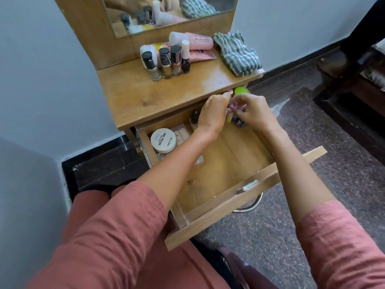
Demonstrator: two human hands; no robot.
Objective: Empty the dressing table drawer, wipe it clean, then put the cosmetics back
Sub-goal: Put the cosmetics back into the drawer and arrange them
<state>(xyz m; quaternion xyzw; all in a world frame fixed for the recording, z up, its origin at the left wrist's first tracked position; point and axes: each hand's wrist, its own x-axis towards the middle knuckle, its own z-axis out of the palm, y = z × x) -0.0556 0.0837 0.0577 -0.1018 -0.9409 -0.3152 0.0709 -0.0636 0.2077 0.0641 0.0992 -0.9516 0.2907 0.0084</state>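
— Where are the hands now, relative to the drawer?

— Both are over its far right corner, just under the edge of the counter. The left hand and the right hand come together there, the fingers curled around a small bunch of cosmetics — little tubes or bottles, one with a yellow end, one dark blue. A green cap shows just behind the hands. I cannot tell which hand carries which piece.

— So both hands are closed on something?

— Yes, I judge both are grasping the bunch, not released.

— And what is left in the drawer?

— At its far left corner lies a round white jar, with some pale items under it, and a dark bottle stands against the back wall. The middle and near part are bare wood.

— Which hand is nearer to those?

— The left one; the jar lies to the left of its wrist. The nail polish bottles and the striped cloth are already up on the counter, beyond the drawer — so the emptying seems not finished, and the bunch probably goes up and away from the drawer.
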